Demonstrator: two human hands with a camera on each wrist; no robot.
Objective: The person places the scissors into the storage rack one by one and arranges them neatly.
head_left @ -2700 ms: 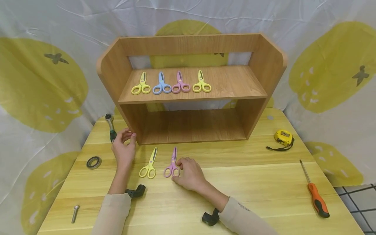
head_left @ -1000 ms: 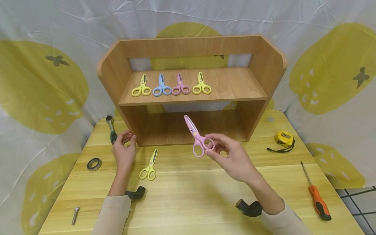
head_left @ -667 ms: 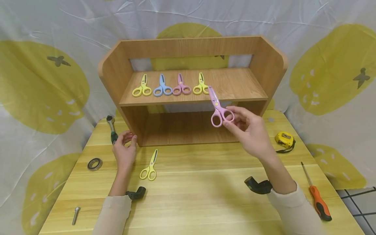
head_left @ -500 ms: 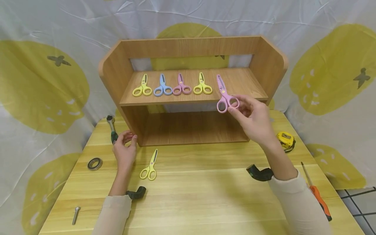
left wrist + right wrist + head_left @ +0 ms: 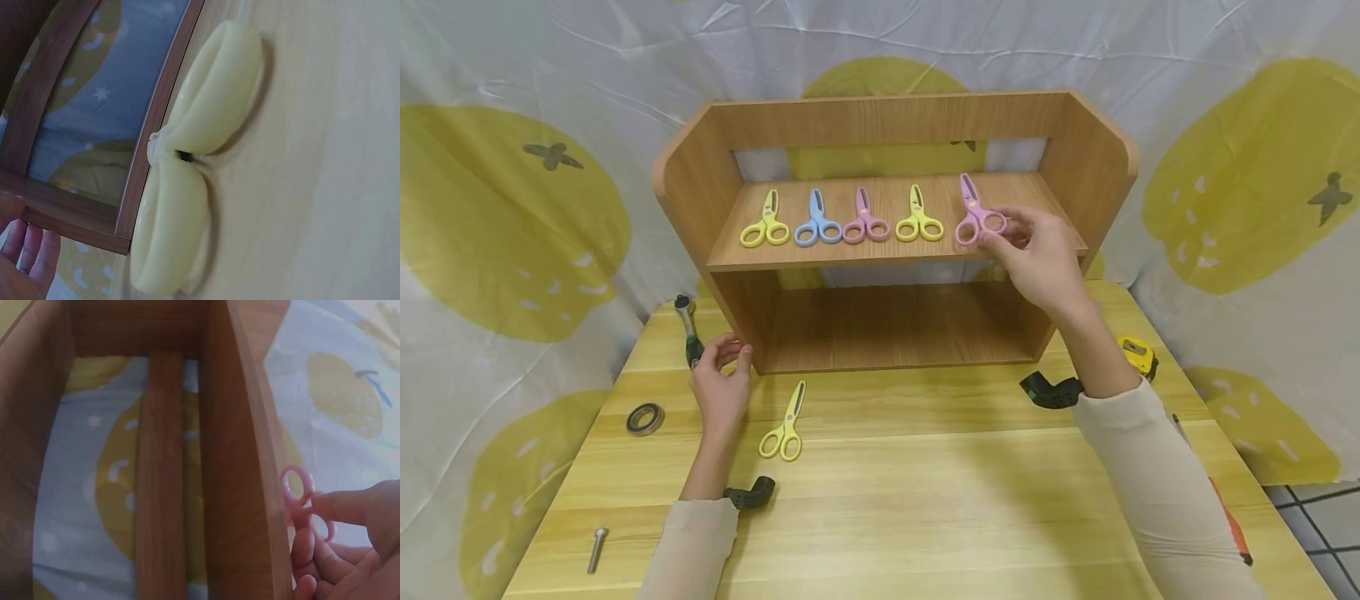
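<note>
pink scissors (image 5: 976,220) | my right hand (image 5: 1037,258) pinches them at the shelf (image 5: 1022,218), right of four placed | yellow scissors (image 5: 784,428) left below shelf on counter (image 5: 925,500) | left hand (image 5: 721,392) relaxed

Bright, even light; wrist views blurred, perhaps too close.

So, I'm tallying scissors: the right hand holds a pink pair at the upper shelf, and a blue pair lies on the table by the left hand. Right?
Not quite. The pair on the table by the left hand is yellow scissors, not blue, as the head view shows. The right hand does hold the pink scissors at the upper shelf.
</note>
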